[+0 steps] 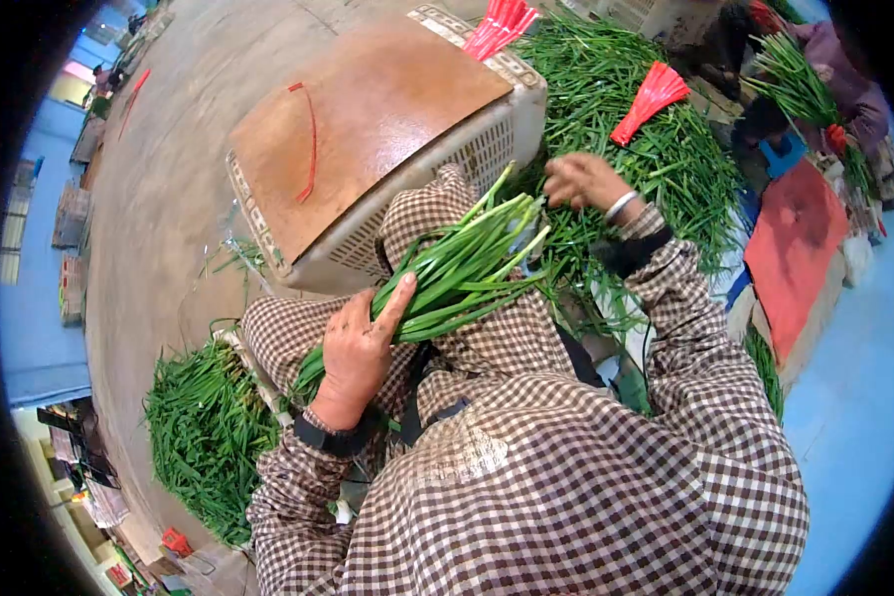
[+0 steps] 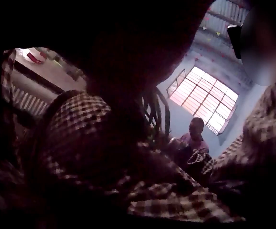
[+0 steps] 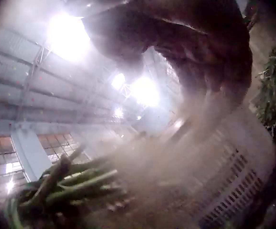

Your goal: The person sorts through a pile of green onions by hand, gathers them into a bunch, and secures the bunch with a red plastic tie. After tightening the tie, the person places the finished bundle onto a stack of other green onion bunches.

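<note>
A bunch of green chives (image 1: 472,253) lies slantwise over my checked lap, its pale stem ends pointing up and right. My left hand (image 1: 356,350) holds it near the leafy end, with the index finger stretched along the leaves. Just beyond the stem ends is my right hand (image 1: 588,185), its fingers bent. In the right wrist view the curled fingers (image 3: 209,71) stand over blurred stems, and pale stalks (image 3: 81,183) show at lower left. I cannot tell whether the right fingers pinch anything. The left wrist view is mostly dark, with the held bunch largely hidden.
A plastic crate (image 1: 502,139) bears a brown board (image 1: 368,119) with one red strip (image 1: 313,149). Red ties (image 1: 651,101) rest on a big heap of chives (image 1: 606,60). Another pile (image 1: 209,437) lies at left. Someone at right holds a bunch (image 1: 800,84).
</note>
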`<act>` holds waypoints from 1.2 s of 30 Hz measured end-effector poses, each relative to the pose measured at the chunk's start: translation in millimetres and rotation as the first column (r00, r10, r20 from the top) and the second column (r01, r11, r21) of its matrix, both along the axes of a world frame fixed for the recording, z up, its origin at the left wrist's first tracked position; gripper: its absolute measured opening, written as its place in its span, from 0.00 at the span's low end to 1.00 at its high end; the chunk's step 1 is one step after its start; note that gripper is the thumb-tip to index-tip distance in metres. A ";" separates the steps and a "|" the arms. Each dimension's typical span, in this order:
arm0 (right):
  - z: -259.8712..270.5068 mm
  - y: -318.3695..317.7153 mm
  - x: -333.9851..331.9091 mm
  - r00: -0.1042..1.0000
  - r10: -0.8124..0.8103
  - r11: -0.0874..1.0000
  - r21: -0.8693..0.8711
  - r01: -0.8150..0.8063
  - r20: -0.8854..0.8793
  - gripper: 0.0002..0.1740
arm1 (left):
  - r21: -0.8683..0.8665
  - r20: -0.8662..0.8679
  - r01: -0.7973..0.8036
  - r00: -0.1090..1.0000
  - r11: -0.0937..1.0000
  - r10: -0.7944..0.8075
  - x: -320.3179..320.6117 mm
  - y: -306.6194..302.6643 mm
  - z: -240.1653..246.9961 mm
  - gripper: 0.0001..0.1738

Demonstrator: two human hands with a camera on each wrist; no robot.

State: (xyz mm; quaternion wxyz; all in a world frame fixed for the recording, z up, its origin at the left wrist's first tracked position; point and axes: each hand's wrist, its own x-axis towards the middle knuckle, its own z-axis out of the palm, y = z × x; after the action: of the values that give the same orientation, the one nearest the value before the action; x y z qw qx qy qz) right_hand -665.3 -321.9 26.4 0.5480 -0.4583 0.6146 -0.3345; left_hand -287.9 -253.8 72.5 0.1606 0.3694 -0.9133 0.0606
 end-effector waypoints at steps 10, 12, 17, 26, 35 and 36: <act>-1.7 20.5 15.5 0.972 -0.074 0.915 -0.403 -0.022 -0.221 0.08 | 0.064 -0.026 -0.003 1.000 0.998 0.005 -3.8 -1.5 1.2 0.39; 6.6 17.2 -0.4 0.956 -0.159 0.925 -0.376 0.057 -0.245 0.08 | 0.083 -0.013 -0.001 1.000 0.997 0.002 -3.1 -1.6 2.1 0.40; -0.4 18.9 -8.9 0.780 -0.265 0.884 -0.466 -0.038 -0.566 0.11 | 0.136 -0.030 -0.033 0.999 0.990 0.037 -5.7 -4.3 3.6 0.42; -6.3 25.5 70.7 0.747 -0.086 0.855 -0.433 -0.284 -0.659 0.14 | 0.338 -0.095 -0.076 0.989 0.938 0.114 -6.1 -3.2 8.9 0.47; -1.5 31.0 76.1 0.620 -0.175 0.808 -0.471 -0.353 -0.765 0.10 | 0.431 -0.101 -0.097 0.983 0.897 0.155 -6.9 -3.9 10.3 0.47; -2.7 31.0 74.3 0.639 -0.223 0.767 -0.537 -0.351 -0.736 0.10 | 0.434 -0.112 -0.086 0.983 0.897 0.148 -6.0 -4.6 9.4 0.47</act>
State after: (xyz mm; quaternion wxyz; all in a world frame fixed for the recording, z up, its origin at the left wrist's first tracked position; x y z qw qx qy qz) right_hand -591.0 -290.8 23.7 0.0570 -0.7356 0.6168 -0.2744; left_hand -294.0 -258.5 81.9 0.1367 0.4533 -0.8666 -0.1577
